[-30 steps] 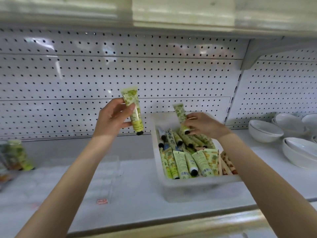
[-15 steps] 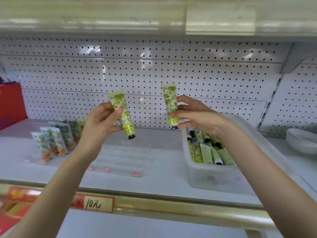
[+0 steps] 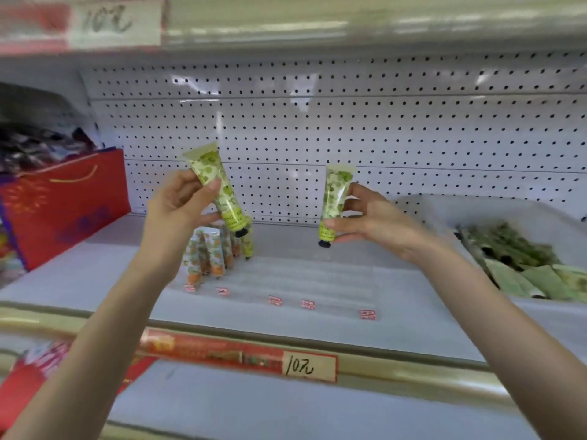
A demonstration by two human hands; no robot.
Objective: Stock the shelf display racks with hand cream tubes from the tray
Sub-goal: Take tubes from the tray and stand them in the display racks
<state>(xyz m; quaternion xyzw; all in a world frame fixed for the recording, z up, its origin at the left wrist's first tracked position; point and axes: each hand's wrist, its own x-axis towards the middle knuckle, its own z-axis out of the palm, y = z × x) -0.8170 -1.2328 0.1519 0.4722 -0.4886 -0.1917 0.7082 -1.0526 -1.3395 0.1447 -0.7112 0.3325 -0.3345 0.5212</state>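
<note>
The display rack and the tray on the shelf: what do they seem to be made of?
Display rack: probably clear, glossy plastic; the shelf shows through its dividers. Tray: likely frosted, translucent white plastic; its wall looks milky, though blurred.

Store shelving, basically. The back wall is white pegboard [image 3: 381, 122] with rows of dark holes, and there are bright glare patches [image 3: 193, 80] on it up around 11 o'clock. The shelf [image 3: 79, 281] itself is pale grey. A brassy front rail [image 3: 413, 373] at 6 o'clock carries a red price strip [image 3: 222, 350] with a handwritten tag. Another shelf edge [image 3: 349, 30] runs across 12 o'clock, pretty blurry. A red gift bag [image 3: 63, 204] sits at 9 o'clock.
</note>
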